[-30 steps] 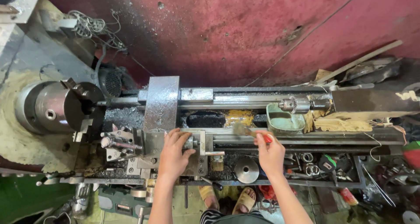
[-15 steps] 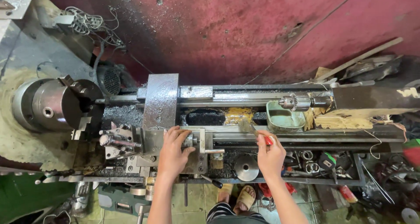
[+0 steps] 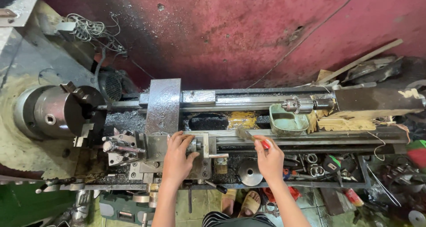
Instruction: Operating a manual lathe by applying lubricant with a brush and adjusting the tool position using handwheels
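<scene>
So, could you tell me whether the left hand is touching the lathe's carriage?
Touching. The head view shows the left hand lying palm-down on the carriage, its fingers spread over the metal with no gap visible.

- Small red cylindrical can or packet with a pale band (image 3: 350, 196): lies on its side on the floor at the near right, just below the lathe's tool tray; its markings are too small to make out.
- Crumpled red plastic wrapper (image 3: 290, 193): sits at the near edge, centre-right, partly hidden beneath the tray's front rail; glossy and creased, with no clear outline.
- Small pale rectangular label plate (image 3: 124, 214): fixed to the front face of a dark green box-shaped casing (image 3: 111, 204), at the near left below the lathe bed; the plate is light grey-white against the green.
</scene>
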